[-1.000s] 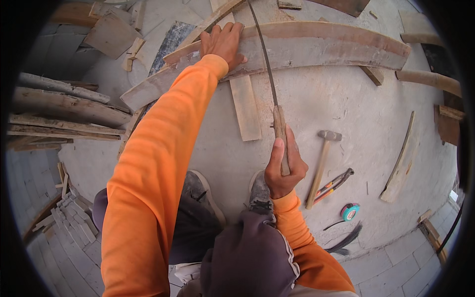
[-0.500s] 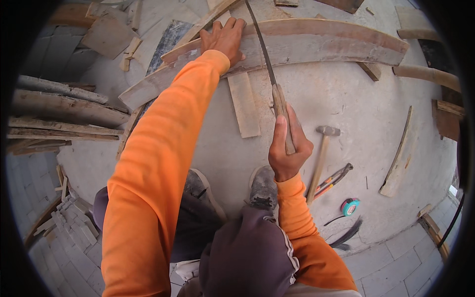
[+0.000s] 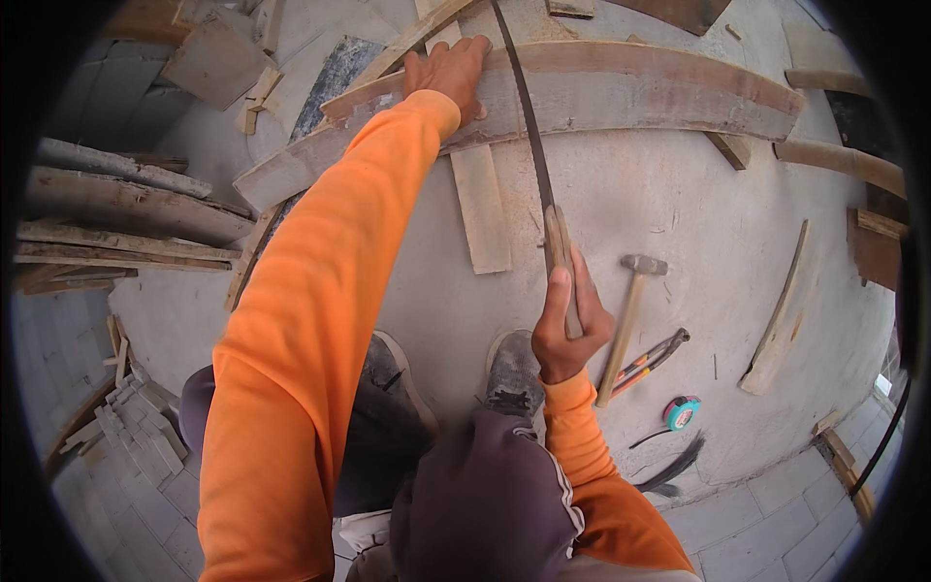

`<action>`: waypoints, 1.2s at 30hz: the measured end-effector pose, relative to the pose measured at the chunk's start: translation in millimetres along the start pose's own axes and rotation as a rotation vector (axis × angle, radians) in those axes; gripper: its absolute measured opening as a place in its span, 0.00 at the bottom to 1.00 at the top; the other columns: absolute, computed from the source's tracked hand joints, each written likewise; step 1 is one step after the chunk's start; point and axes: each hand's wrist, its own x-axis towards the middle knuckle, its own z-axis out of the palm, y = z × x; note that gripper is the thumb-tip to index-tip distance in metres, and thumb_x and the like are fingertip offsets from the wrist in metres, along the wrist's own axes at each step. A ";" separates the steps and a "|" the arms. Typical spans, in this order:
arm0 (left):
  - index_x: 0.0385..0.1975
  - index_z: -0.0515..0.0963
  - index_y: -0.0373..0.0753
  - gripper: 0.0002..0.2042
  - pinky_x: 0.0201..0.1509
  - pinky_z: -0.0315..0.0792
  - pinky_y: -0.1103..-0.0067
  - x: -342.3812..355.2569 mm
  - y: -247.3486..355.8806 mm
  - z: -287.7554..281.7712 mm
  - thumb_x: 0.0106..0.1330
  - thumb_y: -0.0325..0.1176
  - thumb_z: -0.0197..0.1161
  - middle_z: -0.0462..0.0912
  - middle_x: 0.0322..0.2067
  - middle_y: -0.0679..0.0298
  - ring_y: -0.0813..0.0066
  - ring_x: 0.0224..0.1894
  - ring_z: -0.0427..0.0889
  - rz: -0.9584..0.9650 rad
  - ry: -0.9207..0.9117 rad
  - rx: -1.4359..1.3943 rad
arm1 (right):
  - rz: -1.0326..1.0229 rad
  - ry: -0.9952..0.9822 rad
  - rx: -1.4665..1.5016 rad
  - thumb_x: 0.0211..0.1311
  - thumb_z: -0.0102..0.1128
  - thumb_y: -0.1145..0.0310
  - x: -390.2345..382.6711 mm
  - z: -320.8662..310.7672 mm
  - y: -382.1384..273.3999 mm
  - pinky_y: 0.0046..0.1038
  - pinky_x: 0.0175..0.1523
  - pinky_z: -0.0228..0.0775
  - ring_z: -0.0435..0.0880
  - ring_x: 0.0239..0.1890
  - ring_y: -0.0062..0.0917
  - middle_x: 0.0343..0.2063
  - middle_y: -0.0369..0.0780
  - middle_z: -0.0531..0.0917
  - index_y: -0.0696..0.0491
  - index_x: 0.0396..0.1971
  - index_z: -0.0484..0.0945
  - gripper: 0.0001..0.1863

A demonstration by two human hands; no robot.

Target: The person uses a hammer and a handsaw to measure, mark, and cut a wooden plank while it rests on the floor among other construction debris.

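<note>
My right hand (image 3: 572,328) is wrapped round the wooden handle of a handsaw (image 3: 531,121). The saw's dark, narrow blade runs up and away, lying across a long wooden plank (image 3: 640,100). My left hand (image 3: 448,78) holds the plank down just left of the blade, its fingers bent over the far edge and the thumb on the near side. A short board (image 3: 479,213) reaches out from under the plank toward my feet. The blade's far end passes out at the top of the view.
On the concrete floor to the right lie a hammer (image 3: 632,325), pincers (image 3: 652,361) with orange-and-black handles, a turquoise tape measure (image 3: 682,413) and a bundle of dark wires (image 3: 674,468). Stacked boards (image 3: 126,209) stand at the left. A wood strip (image 3: 781,310) lies farther right.
My right hand has drawn the saw back toward me, so the handle now sits nearer my body. The left hand stays on the plank, almost unmoved.
</note>
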 end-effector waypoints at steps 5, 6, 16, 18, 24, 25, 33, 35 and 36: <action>0.56 0.70 0.48 0.32 0.62 0.60 0.55 -1.2 9.8 -4.0 0.51 0.35 0.79 0.78 0.55 0.69 0.64 0.61 0.73 0.001 0.021 0.030 | 0.197 -0.048 0.049 0.69 0.55 0.74 -41.0 -32.7 0.0 0.25 0.48 0.76 0.87 0.41 0.27 0.40 0.51 0.87 0.71 0.50 0.79 0.17; 0.56 0.70 0.48 0.32 0.63 0.60 0.55 -0.6 10.9 -3.0 0.51 0.35 0.79 0.78 0.55 0.69 0.64 0.62 0.73 -0.002 0.021 0.027 | 0.082 -0.017 0.013 0.67 0.57 0.74 -20.1 -17.7 5.3 0.24 0.46 0.77 0.88 0.40 0.29 0.39 0.52 0.88 0.69 0.50 0.80 0.16; 0.56 0.69 0.48 0.32 0.63 0.61 0.54 2.6 5.5 -1.5 0.51 0.36 0.79 0.79 0.54 0.69 0.64 0.61 0.73 -0.010 -0.001 0.008 | 0.146 -0.082 -0.009 0.67 0.57 0.75 -44.8 -43.0 -8.9 0.26 0.46 0.79 0.90 0.40 0.34 0.40 0.54 0.87 0.71 0.51 0.79 0.17; 0.56 0.69 0.48 0.33 0.63 0.61 0.55 -0.8 4.3 0.3 0.50 0.36 0.79 0.79 0.54 0.69 0.64 0.61 0.73 -0.018 0.018 0.043 | 0.081 -0.080 -0.008 0.67 0.57 0.74 -49.8 -39.7 1.7 0.25 0.45 0.79 0.90 0.40 0.33 0.39 0.54 0.87 0.70 0.51 0.79 0.17; 0.57 0.69 0.48 0.33 0.63 0.61 0.56 0.4 12.4 9.9 0.50 0.36 0.79 0.79 0.54 0.69 0.65 0.62 0.73 -0.012 0.037 0.025 | 0.116 -0.037 0.095 0.66 0.59 0.74 76.4 31.2 -18.2 0.24 0.42 0.79 0.90 0.38 0.28 0.36 0.54 0.88 0.67 0.50 0.81 0.15; 0.57 0.69 0.48 0.33 0.63 0.61 0.56 3.5 11.3 7.7 0.50 0.36 0.79 0.79 0.54 0.69 0.65 0.62 0.73 -0.021 0.032 0.023 | 0.083 -0.023 0.088 0.66 0.59 0.74 68.7 27.7 -15.4 0.24 0.43 0.79 0.90 0.38 0.28 0.36 0.54 0.88 0.67 0.49 0.81 0.15; 0.57 0.69 0.48 0.34 0.63 0.61 0.56 -3.0 -2.6 4.1 0.49 0.37 0.80 0.78 0.55 0.68 0.64 0.62 0.73 -0.005 0.043 0.041 | 0.128 -0.149 -0.027 0.67 0.56 0.74 -32.1 -41.4 -7.3 0.25 0.47 0.78 0.90 0.41 0.31 0.38 0.55 0.87 0.70 0.49 0.80 0.16; 0.58 0.69 0.48 0.35 0.63 0.61 0.56 4.5 7.6 7.5 0.49 0.37 0.80 0.78 0.55 0.68 0.63 0.62 0.73 0.011 0.055 0.023 | 0.060 -0.067 0.035 0.67 0.58 0.73 32.3 2.8 -3.7 0.25 0.45 0.78 0.90 0.40 0.30 0.37 0.54 0.88 0.69 0.49 0.80 0.16; 0.58 0.68 0.48 0.36 0.63 0.61 0.56 5.8 8.1 7.9 0.48 0.37 0.80 0.78 0.56 0.68 0.62 0.62 0.72 0.005 0.048 0.026 | 0.060 -0.044 0.084 0.66 0.59 0.73 66.6 26.4 -4.9 0.24 0.44 0.78 0.89 0.39 0.29 0.37 0.54 0.88 0.68 0.49 0.81 0.16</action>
